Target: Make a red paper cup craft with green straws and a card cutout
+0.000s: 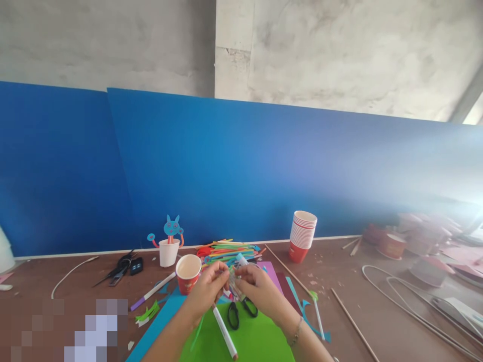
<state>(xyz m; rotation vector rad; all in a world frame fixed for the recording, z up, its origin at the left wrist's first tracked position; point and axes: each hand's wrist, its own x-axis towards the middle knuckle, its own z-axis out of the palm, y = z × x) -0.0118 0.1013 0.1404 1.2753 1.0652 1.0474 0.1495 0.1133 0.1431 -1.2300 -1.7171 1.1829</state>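
Observation:
My left hand (215, 285) is closed in a pinch above the stacked coloured paper, its fingertips near those of my right hand (253, 284). My right hand is also pinched; whatever lies between the fingers of either is too small or hidden to name. Below them, scissors with black handles (233, 317) and a white marker (225, 333) rest on green paper (260, 344). Just left of my left hand stands a red paper cup (188, 275), upright with a white inside. Several coloured pipe cleaners (230, 248) are heaped behind my hands.
A white cup with a blue paper figure (169, 251) stands at the back left, near black tools (124, 265). A purple-capped marker (153, 291) lies left. To the right are stacked paper cups (303, 234), wooden sticks (354, 324) and a looped cable (405, 289). A blue panel (241, 171) rises behind.

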